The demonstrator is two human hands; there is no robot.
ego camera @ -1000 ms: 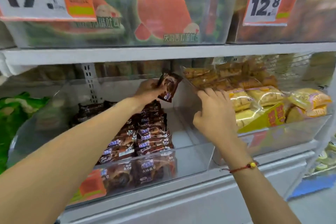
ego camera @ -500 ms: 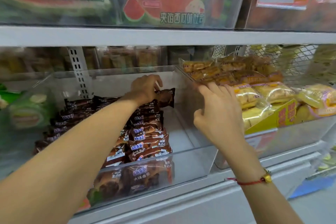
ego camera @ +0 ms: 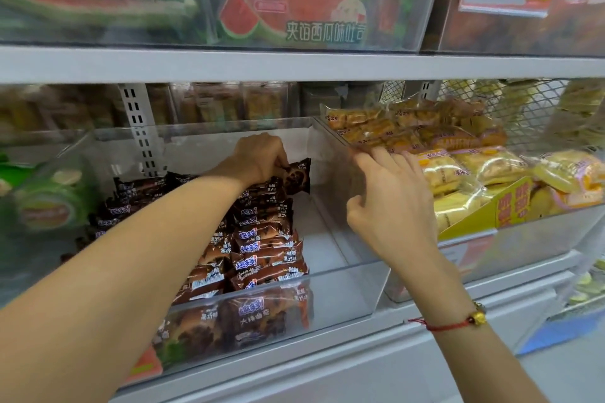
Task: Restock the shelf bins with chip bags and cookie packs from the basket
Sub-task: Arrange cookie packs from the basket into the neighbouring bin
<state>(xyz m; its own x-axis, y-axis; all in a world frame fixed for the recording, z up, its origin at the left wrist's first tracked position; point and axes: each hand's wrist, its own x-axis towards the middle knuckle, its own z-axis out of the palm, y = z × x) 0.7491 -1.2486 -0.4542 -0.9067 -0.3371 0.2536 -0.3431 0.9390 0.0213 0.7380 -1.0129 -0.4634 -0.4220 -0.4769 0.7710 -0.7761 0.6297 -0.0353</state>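
A: Left hand (ego camera: 258, 157)?
B: Grips a dark brown plastic cookie pack (ego camera: 296, 175) at the back of the rows inside the clear plastic shelf bin (ego camera: 347, 294).
A: Right hand (ego camera: 391, 203)?
B: Fingers bent, tips touching that bin's right wall rim; holding nothing.

Both arms outstretched, left hand (ego camera: 258, 157) curled, right hand (ego camera: 389, 203) fingers extended.

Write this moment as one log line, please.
left hand: holds brown cookie pack above row | right hand: fingers on clear bin wall
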